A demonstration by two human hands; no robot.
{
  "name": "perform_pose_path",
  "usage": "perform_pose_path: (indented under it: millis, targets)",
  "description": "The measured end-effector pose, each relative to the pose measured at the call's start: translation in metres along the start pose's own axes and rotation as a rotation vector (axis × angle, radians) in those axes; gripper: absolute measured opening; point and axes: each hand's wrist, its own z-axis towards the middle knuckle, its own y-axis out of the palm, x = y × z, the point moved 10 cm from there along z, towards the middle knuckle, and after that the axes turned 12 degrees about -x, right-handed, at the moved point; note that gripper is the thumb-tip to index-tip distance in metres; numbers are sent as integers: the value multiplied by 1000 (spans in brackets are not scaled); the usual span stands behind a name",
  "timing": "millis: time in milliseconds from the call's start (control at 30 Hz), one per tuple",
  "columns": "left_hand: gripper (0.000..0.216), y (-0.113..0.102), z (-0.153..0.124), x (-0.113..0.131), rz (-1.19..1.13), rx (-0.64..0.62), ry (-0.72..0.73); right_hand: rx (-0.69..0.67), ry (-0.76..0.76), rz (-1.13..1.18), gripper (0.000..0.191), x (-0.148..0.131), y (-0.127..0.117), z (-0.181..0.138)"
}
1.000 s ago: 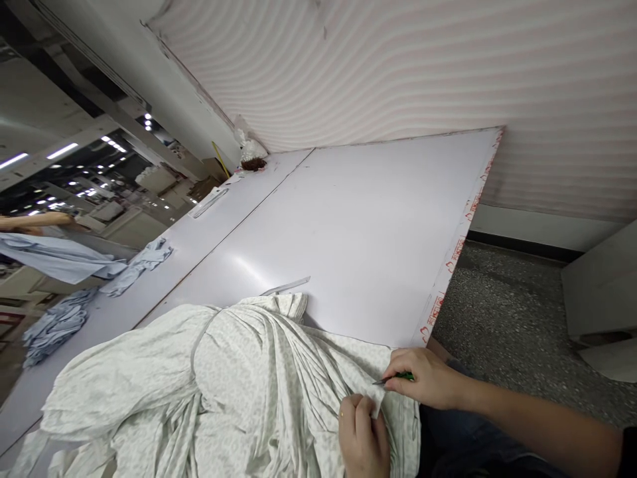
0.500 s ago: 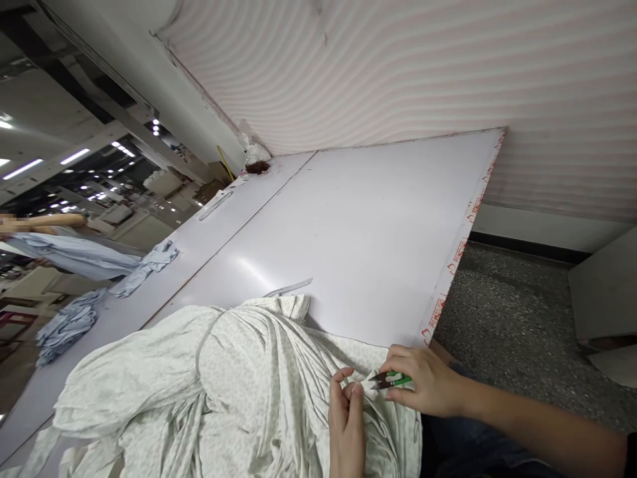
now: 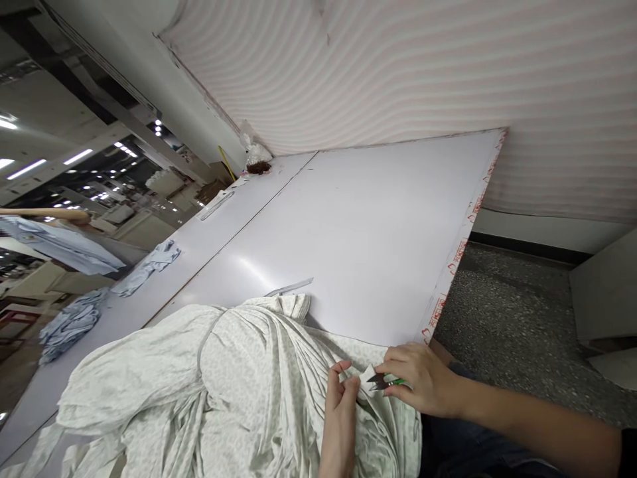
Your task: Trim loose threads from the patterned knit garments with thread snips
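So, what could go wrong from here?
Cut finger: the blades of the snips in the right hand point toward the nearby left hand, so a slip might catch it.
Nicked cloth: the patterned fabric lies in loose folds close to the blades.

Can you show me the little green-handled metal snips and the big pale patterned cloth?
Green-handled metal snips [image 3: 380, 383]: head view, on the dark blades.
Big pale patterned cloth [image 3: 241, 365]: head view, on its bunched middle.

Off-white fabric [image 3: 239, 358] with grey-green mottled print, green-handled snips [image 3: 382, 382]
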Motion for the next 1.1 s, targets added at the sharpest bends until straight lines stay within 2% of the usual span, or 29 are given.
perform_pose_path:
  millis: [100,200,267,333,400,467,567,633,733,867,967,1100]
  targets:
    - [42,-2,0,4,81,32,34,-3,47,49,15,8,-1,0]
    - [41,-4,-9,22,115,113,254,8,173,149,14,32,-4,-4]
    - [38,-6,-16,33,143,197,378,-8,301,114,19,50,-2,-7]
    - [32,7,-13,39,296,191,393,-54,404,35,24,62,1,-8]
    - [25,36,-2,43,581,75,383,-95,450,-6,24,65,4,-6]
    - [15,64,9,46,828,-14,408,-99,449,2,20,60,4,-3]
    - [9,76,16,46,937,40,450,-78,434,19,20,53,1,-2]
    - [18,74,11,43,907,83,508,-54,426,30,23,50,2,-3]
    - [20,62,-14,40,850,206,700,-27,411,56,27,49,9,-3]
    - [23,52,-47,33,940,394,894,10,275,176,32,35,15,-2]
    - [25,53,-58,34,949,435,982,2,202,264,30,26,11,-5]
    - [23,49,-65,40,851,471,1018,-52,211,317,18,28,5,-15]
